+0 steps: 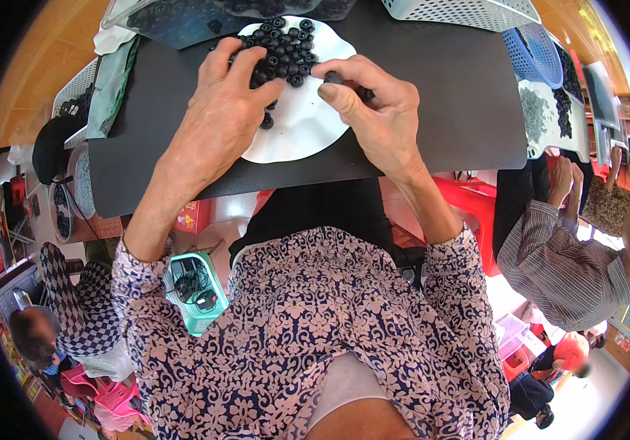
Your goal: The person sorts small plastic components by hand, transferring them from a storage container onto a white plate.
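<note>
A white plate point(308, 125) with a wavy rim lies on the dark table, and a heap of small round black pieces point(286, 55) with ring-like ends covers its far part. Over the left side of the heap my left hand point(227, 95) rests with fingers spread, its fingertips among the pieces. My right hand point(377, 103) is closed at the plate's right edge. Between its thumb and forefinger it pinches one black piece point(333, 77). Something dark also shows under the curled fingers, partly hidden.
A clear bin point(183, 26) and a white perforated basket point(462, 11) stand at the table's far edge. To the right are a blue basket point(539, 59) and a person in a striped shirt point(568, 264). A turquoise basket point(198, 293) sits below, by my left arm.
</note>
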A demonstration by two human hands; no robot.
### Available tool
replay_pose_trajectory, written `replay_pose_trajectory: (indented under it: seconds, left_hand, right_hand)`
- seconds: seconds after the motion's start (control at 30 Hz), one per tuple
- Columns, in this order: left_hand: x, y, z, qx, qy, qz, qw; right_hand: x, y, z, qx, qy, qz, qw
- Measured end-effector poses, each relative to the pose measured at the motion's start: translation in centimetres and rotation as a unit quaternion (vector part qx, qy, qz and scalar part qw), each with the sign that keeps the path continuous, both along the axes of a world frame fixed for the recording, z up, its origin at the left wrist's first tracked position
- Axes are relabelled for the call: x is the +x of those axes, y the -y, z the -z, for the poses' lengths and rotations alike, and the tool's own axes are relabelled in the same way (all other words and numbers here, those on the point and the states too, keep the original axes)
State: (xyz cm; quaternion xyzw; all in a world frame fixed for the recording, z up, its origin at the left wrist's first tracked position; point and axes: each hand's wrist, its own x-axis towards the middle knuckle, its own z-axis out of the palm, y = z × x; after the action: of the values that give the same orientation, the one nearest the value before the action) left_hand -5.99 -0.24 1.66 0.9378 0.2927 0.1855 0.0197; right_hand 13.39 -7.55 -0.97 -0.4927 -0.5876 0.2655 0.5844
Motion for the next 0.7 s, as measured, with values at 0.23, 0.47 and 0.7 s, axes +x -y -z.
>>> replay_pose_trajectory:
  seconds: [0.23,0.47,0.7]
  left_hand:
    - [1.2,-1.3,-0.5,0.012,-0.126,0.067,0.99]
    - [1.1,-0.9,0.1,0.003,-0.125,0.057,0.99]
    - [1.4,-1.2,0.4,-0.022,-0.096,0.075,0.992]
  right_hand:
    - [0.0,0.2,-0.4,-0.138,-0.3,-0.116,0.937]
    - [0.2,0.5,-0.1,-0.092,-0.149,-0.08,0.981]
    - [-0.1,0.2,0.2,-0.069,-0.085,-0.035,0.993]
